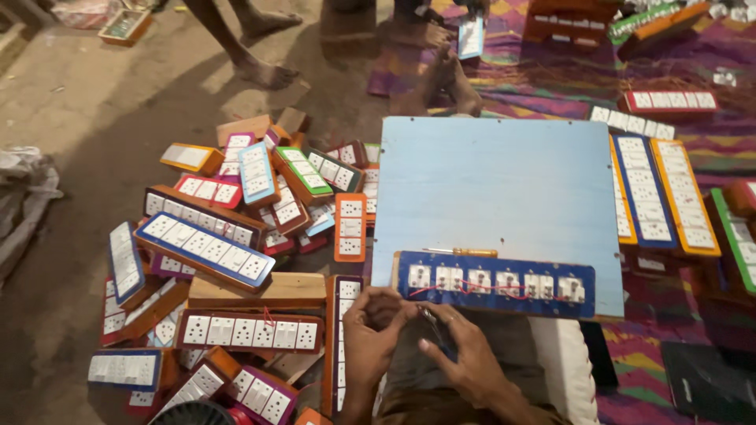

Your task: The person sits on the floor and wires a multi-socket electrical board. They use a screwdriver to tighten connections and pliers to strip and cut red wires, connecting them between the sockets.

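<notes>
Switchboard panel (494, 285), blue, lies at the near edge of your work board (496, 189). Your right hand (465, 346) pinches a small tool (431, 323); your left hand (370, 334) curls closed beside it. Wiring looks underway; steady fingers next.

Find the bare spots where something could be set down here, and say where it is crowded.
The pale blue board is bare above the screwdriver and the blue switch panel. The dusty floor at upper left is also free. The pile of switch boards on the left is crowded, and so is the row of boards along the right.
</notes>
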